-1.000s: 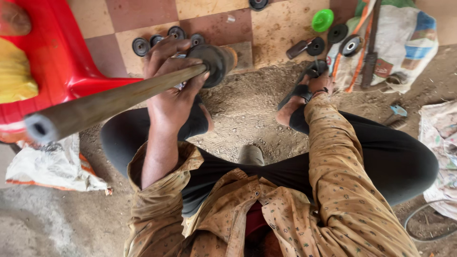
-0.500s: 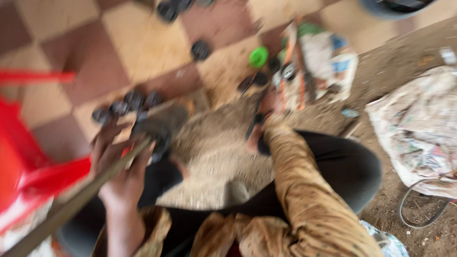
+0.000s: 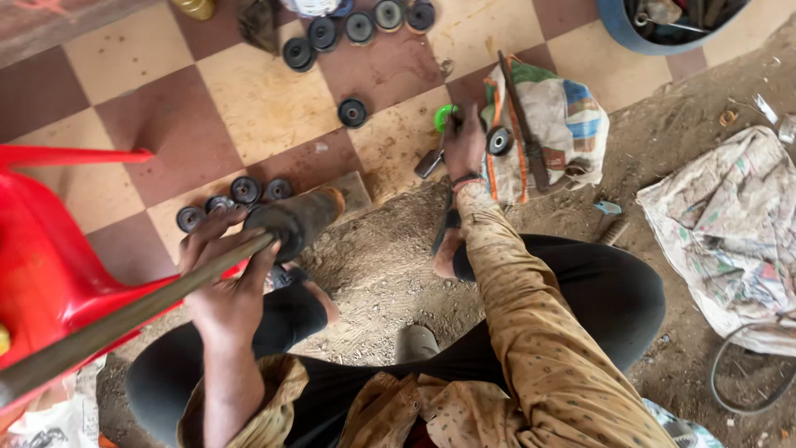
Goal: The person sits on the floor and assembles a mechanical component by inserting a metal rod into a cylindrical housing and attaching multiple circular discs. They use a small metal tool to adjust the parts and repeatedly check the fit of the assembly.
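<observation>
a printed woven sack (image 3: 564, 124) (white, green, orange, blue) lies crumpled on the floor.

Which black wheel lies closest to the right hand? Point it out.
The black wheel resting on the patterned cloth bag, just beside the right hand; the others lie on the tiles.

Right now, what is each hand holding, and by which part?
The left hand grips a long metal rod on its shaft, just behind the dark cylindrical end piece. Whether the right hand holds anything cannot be told.

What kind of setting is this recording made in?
Probably an informal floor-level repair workshop: black round rubber parts lie scattered on the checkered tile floor, a tub of tools stands nearby, and the left hand grips a long metal rod.
</observation>
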